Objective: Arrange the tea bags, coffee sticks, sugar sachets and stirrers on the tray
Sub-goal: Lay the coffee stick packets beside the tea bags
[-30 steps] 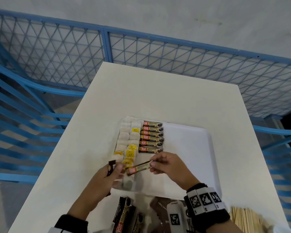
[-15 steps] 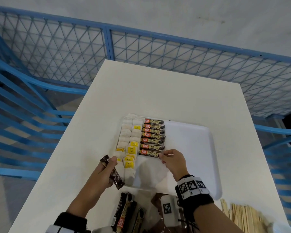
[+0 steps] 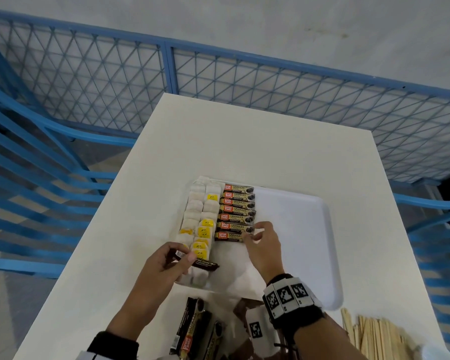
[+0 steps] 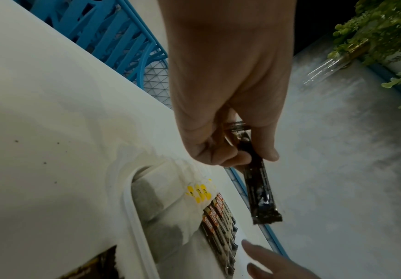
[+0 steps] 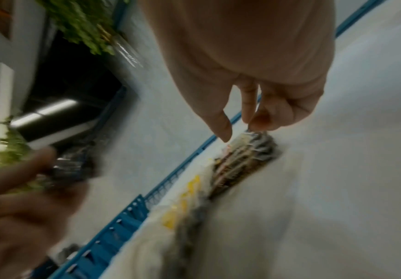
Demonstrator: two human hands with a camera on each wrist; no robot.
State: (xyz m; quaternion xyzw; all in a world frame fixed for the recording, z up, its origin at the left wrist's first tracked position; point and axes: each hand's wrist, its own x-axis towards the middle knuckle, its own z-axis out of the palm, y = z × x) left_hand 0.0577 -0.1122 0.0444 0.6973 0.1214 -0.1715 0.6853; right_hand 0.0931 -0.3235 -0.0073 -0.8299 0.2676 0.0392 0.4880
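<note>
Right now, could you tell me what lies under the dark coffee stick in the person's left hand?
The dark coffee stick in the left hand hangs over the white plastic tray's near-left corner, above white tea bags with yellow tags. The hand covers whatever lies further left.

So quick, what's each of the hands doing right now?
Left hand: holding a coffee stick.
Right hand: fingertips at the end of the nearest laid stick; grip unclear.

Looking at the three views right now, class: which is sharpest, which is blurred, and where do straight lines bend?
Head view: sharpest, labels on the coffee sticks legible, though the blue railing bows. Left wrist: dim, slightly soft. Right wrist: heavily motion-blurred.
</note>
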